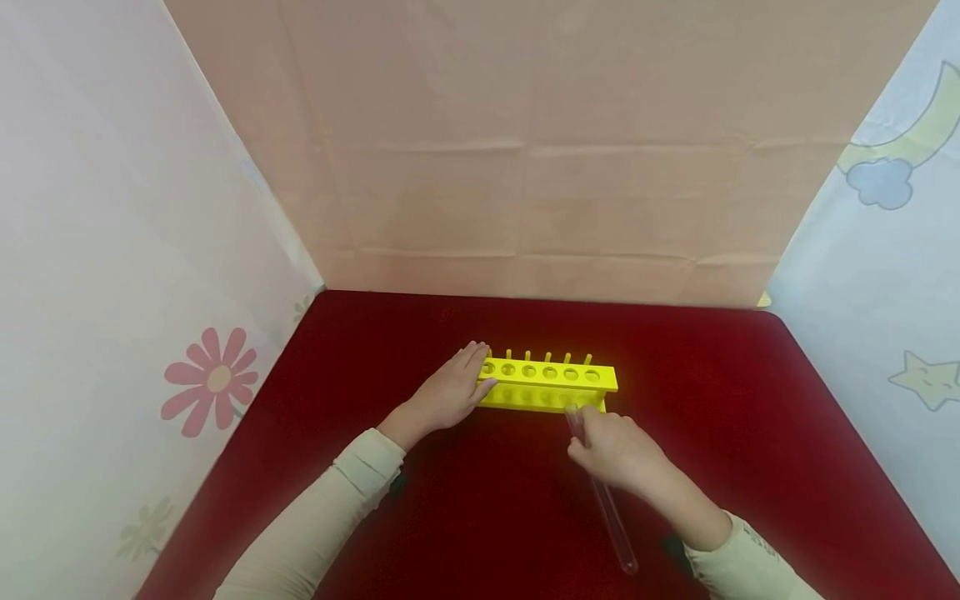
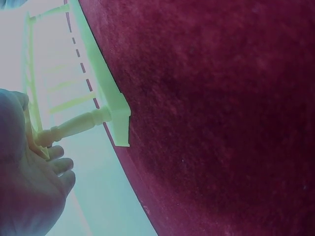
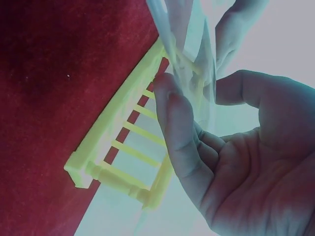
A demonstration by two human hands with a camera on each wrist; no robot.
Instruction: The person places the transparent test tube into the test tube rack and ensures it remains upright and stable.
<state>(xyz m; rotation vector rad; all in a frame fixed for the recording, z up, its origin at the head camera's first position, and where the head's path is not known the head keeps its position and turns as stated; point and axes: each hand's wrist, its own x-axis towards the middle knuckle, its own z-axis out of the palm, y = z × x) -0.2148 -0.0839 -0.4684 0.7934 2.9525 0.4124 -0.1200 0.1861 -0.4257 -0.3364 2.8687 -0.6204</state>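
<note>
A yellow test tube rack [image 1: 551, 377] stands upright on the red cloth, with a row of round holes in its top plate and upright pegs along its back. My left hand [image 1: 453, 387] grips the rack's left end, thumb at the front and fingers over the top plate. In the left wrist view, that hand [image 2: 29, 172] wraps the plate's end above a turned post. With thumb and fingers, my right hand [image 1: 618, 450] pinches a clear test tube [image 1: 613, 525] just in front of the rack's right end. The tube slants, its rounded end toward me.
The table's red cloth [image 1: 337, 350] spreads around the rack. Behind it rises a tan paper backdrop [image 1: 525, 200]. White patterned sheets hang at the left [image 1: 112, 208] and right [image 1: 885, 275] sides.
</note>
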